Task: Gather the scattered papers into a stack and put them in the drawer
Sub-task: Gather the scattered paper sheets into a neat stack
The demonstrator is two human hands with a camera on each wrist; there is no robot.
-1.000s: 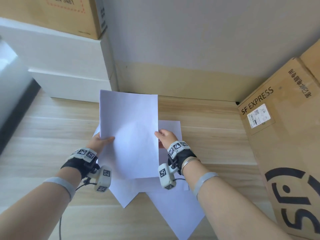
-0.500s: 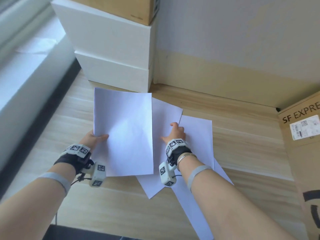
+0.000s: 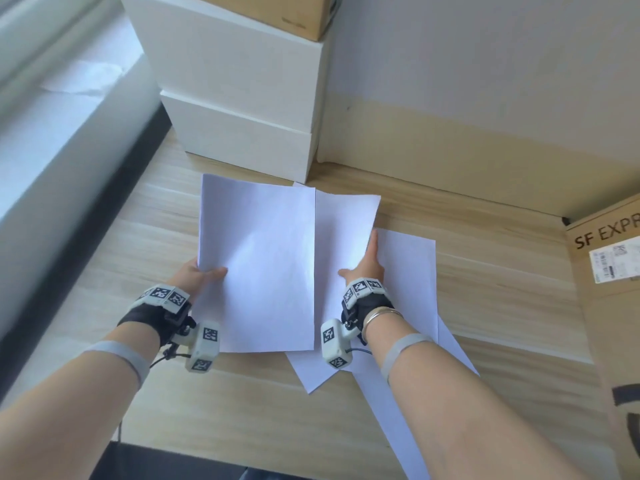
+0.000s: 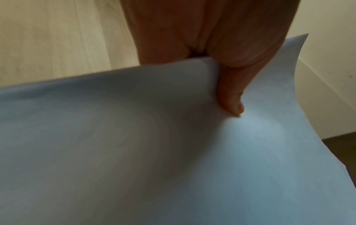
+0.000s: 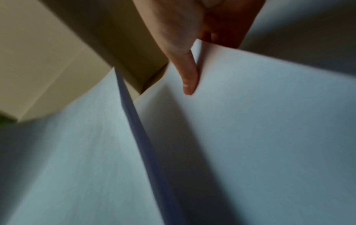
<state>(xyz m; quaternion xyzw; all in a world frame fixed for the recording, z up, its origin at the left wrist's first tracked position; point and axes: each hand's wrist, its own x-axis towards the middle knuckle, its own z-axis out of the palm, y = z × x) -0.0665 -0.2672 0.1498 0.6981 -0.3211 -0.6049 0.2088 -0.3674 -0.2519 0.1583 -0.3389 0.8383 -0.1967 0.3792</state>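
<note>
Pinching the left edge of a white sheet (image 3: 258, 268) between thumb and fingers: left hand (image 3: 194, 275), sheet raised and bowed. Right hand (image 3: 363, 265): thumb on top of a second sheet (image 3: 346, 237), fingers under its right edge, that edge lifted. Third sheet (image 3: 412, 282) flat on the wooden desktop (image 3: 502, 306), just right of that hand; another sheet (image 3: 408, 420) below the right forearm. White drawer unit (image 3: 242, 133) behind the papers, cardboard box (image 3: 294, 12) on top. SF Express carton (image 3: 609, 306) at right.
</note>
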